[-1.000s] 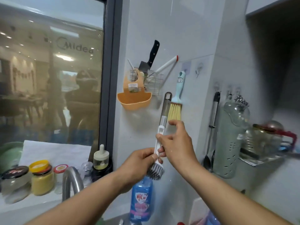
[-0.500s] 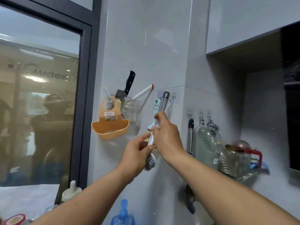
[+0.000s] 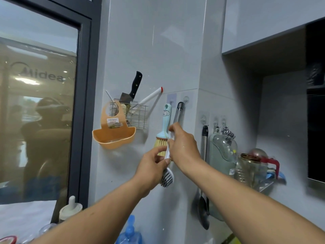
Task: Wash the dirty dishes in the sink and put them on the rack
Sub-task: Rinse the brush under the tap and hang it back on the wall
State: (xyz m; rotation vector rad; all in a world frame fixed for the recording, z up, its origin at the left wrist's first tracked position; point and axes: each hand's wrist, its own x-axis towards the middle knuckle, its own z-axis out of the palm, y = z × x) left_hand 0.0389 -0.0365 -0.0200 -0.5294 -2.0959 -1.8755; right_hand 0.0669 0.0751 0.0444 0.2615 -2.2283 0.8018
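Note:
A long dish brush [image 3: 178, 115] with a clear grey handle, a white neck and a grey-bristled head [image 3: 168, 177] stands upright against the tiled wall. The loop at its top reaches the clear wall hook [image 3: 186, 99]. My right hand [image 3: 183, 145] grips the handle at mid-length. My left hand [image 3: 153, 166] pinches the white neck just above the bristles. Neither the sink nor any dirty dishes are in view.
A light-blue brush with yellow bristles [image 3: 164, 127] hangs just left of the dish brush. Further left are an orange wall caddy [image 3: 113, 136] and a wire basket holding a black-handled knife [image 3: 133, 87]. A ladle [image 3: 204, 155], steel wool [image 3: 227, 132] and a shelf of jars [image 3: 251, 166] are at right.
Both hands have lifted the dish brush up the wall, so its top loop now reaches the hook. The view has tilted upward, away from the tap and jars.

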